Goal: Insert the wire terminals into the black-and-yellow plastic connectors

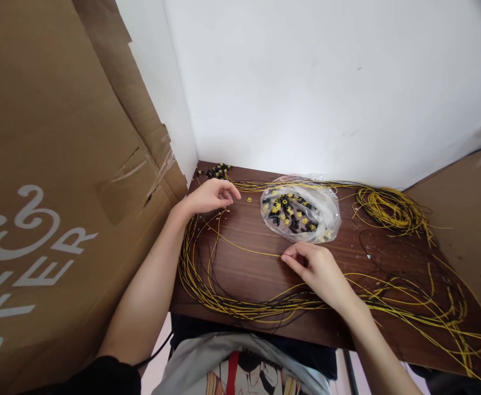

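Note:
My right hand [312, 269] pinches the end of a thin yellow wire [249, 250] between thumb and fingertips, just in front of the plastic bag. From there the wire runs left across the table and curves up below my left hand [213, 196]. That hand hovers over the table's left side, fingers loosely bent and apart, with nothing visible in them. Just right of its fingertips lies a small yellow cap [249, 200]. The clear plastic bag [326, 206] lies open, holding many small black and yellow connector pieces [290, 211].
Long yellow and black wires [240, 312] loop along the table's front and left side. Another coil [389, 211] lies at the back right. Black and yellow connectors [219, 171] cluster in the back left corner. A cardboard box [79, 164] rises on the left; a white wall [326, 93] stands behind.

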{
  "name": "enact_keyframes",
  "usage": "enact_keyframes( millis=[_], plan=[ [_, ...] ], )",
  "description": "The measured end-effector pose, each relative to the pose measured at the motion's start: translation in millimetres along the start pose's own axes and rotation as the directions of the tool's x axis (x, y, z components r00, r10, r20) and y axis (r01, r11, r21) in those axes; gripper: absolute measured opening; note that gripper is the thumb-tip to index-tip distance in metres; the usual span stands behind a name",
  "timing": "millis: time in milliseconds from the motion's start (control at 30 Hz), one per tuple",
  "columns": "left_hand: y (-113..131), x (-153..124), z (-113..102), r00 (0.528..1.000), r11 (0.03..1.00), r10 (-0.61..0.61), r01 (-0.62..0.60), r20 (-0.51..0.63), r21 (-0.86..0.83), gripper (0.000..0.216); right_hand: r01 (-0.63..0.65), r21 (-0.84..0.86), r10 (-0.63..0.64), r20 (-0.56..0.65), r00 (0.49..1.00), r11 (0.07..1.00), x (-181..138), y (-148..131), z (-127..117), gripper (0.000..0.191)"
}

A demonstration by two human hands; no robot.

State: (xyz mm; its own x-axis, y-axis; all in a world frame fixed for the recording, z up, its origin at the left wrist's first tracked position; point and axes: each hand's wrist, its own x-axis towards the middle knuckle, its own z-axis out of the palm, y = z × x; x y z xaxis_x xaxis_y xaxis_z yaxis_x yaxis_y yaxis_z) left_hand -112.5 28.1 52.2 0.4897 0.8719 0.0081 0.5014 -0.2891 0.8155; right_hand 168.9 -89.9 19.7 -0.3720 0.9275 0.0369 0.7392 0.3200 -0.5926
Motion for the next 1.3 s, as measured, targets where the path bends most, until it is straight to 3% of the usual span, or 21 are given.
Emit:
enact_keyframes(
  millis=[233,600,733,933,1167,1300],
  plan=[
    [9,-3,-2,0.999,0.999,0.034,-0.034,-0.015,-0.017,0.019,-0.076,0.004,0.076,-0.098,0.992,0.997,0,-1,0,0.019],
    [1,-2,-6,0.996,0.999,0.036,-0.034,-0.081,0.02,0.023,-0.176,-0.042,0.165,-0.189,0.968,0.984,-2,9,-9,0.023],
    [-7,0,-6,0.993,0.988,0.024,-0.007,-0.112,0.152,0.031,-0.198,-0.073,0.182,-0.183,0.966,0.978,-5,16,-18,0.023],
    [-21,1,-6,0.989,0.889,-0.061,0.115,-0.134,0.442,0.043,-0.193,-0.103,0.171,-0.192,0.967,0.976,-8,25,-30,0.025],
    [-15,4,3,0.995,0.838,-0.011,0.066,-0.103,0.542,0.04,-0.188,-0.09,0.156,-0.283,0.947,0.978,-9,33,-34,0.032],
    [-6,4,6,0.999,0.896,0.007,0.013,-0.043,0.444,0.027,-0.168,-0.146,0.111,-0.338,0.935,0.975,-9,35,-33,0.026]
  ],
)
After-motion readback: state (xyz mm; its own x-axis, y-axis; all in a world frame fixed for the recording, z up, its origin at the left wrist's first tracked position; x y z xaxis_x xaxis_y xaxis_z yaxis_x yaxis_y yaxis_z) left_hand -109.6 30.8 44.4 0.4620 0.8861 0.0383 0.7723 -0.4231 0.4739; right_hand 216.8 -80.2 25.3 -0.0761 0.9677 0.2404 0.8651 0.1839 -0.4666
